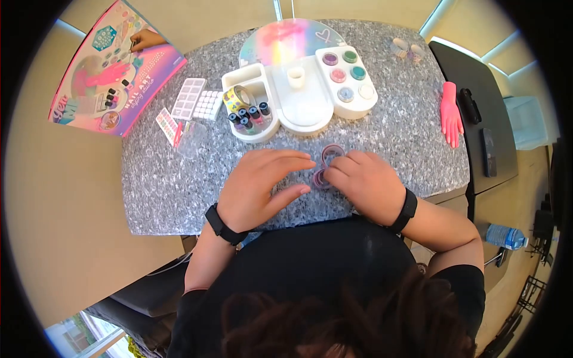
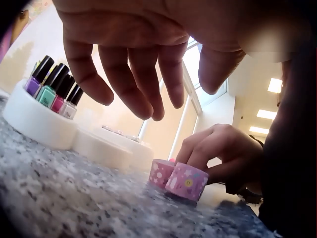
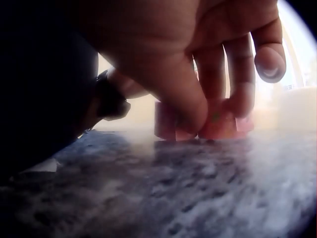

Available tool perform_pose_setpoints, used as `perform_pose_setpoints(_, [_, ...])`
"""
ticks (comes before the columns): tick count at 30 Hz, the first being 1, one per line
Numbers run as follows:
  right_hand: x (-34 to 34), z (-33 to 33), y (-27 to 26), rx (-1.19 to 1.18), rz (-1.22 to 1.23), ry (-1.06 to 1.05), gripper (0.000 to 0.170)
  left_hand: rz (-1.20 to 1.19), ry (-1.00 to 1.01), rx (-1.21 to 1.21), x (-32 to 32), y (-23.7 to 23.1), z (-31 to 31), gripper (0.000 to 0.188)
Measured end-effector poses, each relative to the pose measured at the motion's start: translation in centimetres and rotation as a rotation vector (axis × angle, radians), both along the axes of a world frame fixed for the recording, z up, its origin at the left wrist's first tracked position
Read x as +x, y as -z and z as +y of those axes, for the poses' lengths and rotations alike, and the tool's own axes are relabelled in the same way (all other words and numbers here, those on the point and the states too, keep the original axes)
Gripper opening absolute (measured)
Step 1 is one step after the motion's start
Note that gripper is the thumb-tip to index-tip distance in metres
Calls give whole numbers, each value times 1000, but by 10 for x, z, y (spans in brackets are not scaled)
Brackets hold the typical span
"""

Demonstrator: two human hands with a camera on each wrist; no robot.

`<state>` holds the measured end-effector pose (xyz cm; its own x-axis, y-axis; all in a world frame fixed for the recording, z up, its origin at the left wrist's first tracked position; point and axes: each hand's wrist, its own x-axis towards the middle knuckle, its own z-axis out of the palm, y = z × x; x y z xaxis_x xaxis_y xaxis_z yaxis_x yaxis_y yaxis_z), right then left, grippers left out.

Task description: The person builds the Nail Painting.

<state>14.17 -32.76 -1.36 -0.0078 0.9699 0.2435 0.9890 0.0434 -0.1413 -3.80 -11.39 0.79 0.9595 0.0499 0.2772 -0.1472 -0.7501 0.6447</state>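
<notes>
Two pink patterned tape rolls stand on the speckled table in front of the person. The farther roll [image 1: 332,154] and the nearer roll [image 1: 322,179] are side by side. The right hand [image 1: 371,182] has its thumb and fingers on them, pinching the nearer one; the right wrist view shows the thumb and fingertips against the pink rolls [image 3: 223,121]. To their left the left hand [image 1: 256,182] hovers with fingers spread and relaxed, holding nothing. In the left wrist view its fingers [image 2: 143,74] hang above the table, apart from the lilac-pink roll [image 2: 187,182].
Beyond the hands stands a white organizer [image 1: 298,110] with polish bottles [image 1: 253,114], a yellow tape roll and glitter pots [image 1: 338,75]. Sticker sheets and trays [image 1: 189,98] and a printed box [image 1: 113,71] are at left. A pink model hand [image 1: 451,116] lies at right.
</notes>
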Motion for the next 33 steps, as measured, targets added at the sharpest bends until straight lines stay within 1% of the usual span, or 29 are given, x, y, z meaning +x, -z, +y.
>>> perform_pose_setpoints(1, [0, 0, -1, -1, 4, -1, 15, 10, -13, 16, 0, 3, -2, 42])
perform_pose_setpoints(3, [1, 1, -9, 82, 40, 74, 16, 20, -27, 36, 1, 6, -7, 43])
perform_pose_setpoints(4, [2, 2, -13, 84, 41, 73, 16, 2, -66, 23, 2, 7, -10, 45])
perform_pose_setpoints(6, [3, 3, -21, 155, 64, 47, 19, -16, -104, 12, 6, 3, -14, 47])
perform_pose_setpoints(7, [2, 3, -24, 156, 65, 46, 19, -32, -105, 59, 10, -3, -16, 47])
perform_pose_setpoints(9, [1, 4, -29, 246, 74, -70, 21, -46, -106, 104, 12, -6, -17, 46])
perform_pose_setpoints(11, [-1, 3, -33, 257, 60, -95, 21, -66, -77, 258, 13, -4, -18, 36])
perform_pose_setpoints(12, [-1, 2, -34, 269, 46, -120, 20, -66, -77, 258, 13, -4, -18, 36])
perform_pose_setpoints(13, [-3, 1, -34, 270, 46, -119, 20, -70, -76, 300, 13, -2, -18, 31])
perform_pose_setpoints(14, [-4, 0, -33, 235, 34, -91, 18, -73, -74, 342, 13, -1, -18, 26])
perform_pose_setpoints(16, [-5, -3, -31, 199, 25, -60, 16, -76, -57, 338, 12, 3, -19, 25])
perform_pose_setpoints(17, [-4, -6, -29, 130, 30, -64, 15, -80, -43, 334, 12, 4, -20, 24])
perform_pose_setpoints(18, [-4, -9, -28, 61, 36, -70, 15, -78, -40, 332, 11, 4, -19, 24])
perform_pose_setpoints(21, [-2, -14, -28, 1, 28, -66, 13, -97, -3, 323, 9, 6, -18, 25])
perform_pose_setpoints(24, [-5, -14, -24, 47, 46, -26, 13, -98, 5, 329, 7, 9, -19, 24])
perform_pose_setpoints(28, [-10, -17, -25, 34, 51, 42, 13, -103, -24, 358, 8, 9, -20, 23])
perform_pose_setpoints(30, [-11, -18, -29, -40, 55, 60, 15, -101, -18, 354, 8, 9, -20, 22])
perform_pose_setpoints(33, [-10, -18, -30, -70, 40, 60, 16, -94, -13, 365, 8, 9, -19, 22])
